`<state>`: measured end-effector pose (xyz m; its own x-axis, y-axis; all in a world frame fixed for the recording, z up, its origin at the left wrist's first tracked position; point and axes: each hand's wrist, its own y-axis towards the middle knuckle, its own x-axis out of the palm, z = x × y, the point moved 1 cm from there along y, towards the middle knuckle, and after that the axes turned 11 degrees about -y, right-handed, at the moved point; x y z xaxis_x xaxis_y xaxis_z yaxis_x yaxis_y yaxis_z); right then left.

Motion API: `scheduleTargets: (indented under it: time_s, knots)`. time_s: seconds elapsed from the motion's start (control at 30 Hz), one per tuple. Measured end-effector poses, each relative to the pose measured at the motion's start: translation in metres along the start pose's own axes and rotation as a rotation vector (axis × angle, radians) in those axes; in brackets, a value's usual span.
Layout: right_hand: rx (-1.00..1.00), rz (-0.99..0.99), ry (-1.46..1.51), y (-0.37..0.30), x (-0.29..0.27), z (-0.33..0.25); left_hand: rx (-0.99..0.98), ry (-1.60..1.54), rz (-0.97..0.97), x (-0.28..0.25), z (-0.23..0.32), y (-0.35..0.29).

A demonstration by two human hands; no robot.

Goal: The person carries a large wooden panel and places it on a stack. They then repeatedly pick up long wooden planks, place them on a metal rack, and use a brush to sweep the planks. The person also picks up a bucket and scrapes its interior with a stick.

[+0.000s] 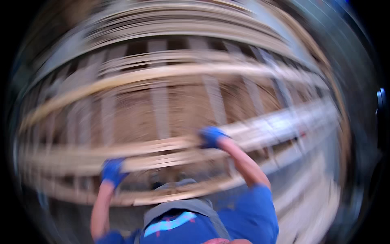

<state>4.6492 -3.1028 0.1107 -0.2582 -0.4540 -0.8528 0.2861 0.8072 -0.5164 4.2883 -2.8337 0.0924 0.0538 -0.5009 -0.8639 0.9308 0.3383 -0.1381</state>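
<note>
Pale boards run crosswise between my left hand and right hand, both blue-gloved and right at the wood. Honestly too blurry to tell how closed either grip is, or if it's holding anything.

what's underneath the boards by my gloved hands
Pale bars cross beneath the boards, blurred brown material showing between them. Whatever lies directly under the boards is covered.
</note>
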Motion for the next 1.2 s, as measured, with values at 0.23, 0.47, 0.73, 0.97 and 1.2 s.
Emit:
scheduleTargets:
  time_s: [0.23, 0.47, 0.73, 0.97, 1.2]
  knots:
    - [0.029, 0.224, 0.561, 0.007, 0.055, 0.014, 0.113, 0.267, 0.096, -0.001, -0.007, -0.02]
    - [-0.128, 0.085, 0.371, 0.047, 0.093, 0.028, -0.175, 0.297, 0.042, -0.004, -0.023, -0.026]
    - [-0.119, -0.196, 0.66, 0.044, 0.063, 0.007, -0.16, 0.169, 0.082, 0.013, -0.04, -0.021]
    - [-0.059, -0.336, 0.783, 0.046, 0.046, -0.007, -0.088, 0.115, 0.299, 0.023, -0.047, -0.028]
    - [-0.059, -0.163, 0.566, 0.067, 0.001, -0.002, -0.139, 0.158, 0.258, 0.028, -0.044, -0.03]
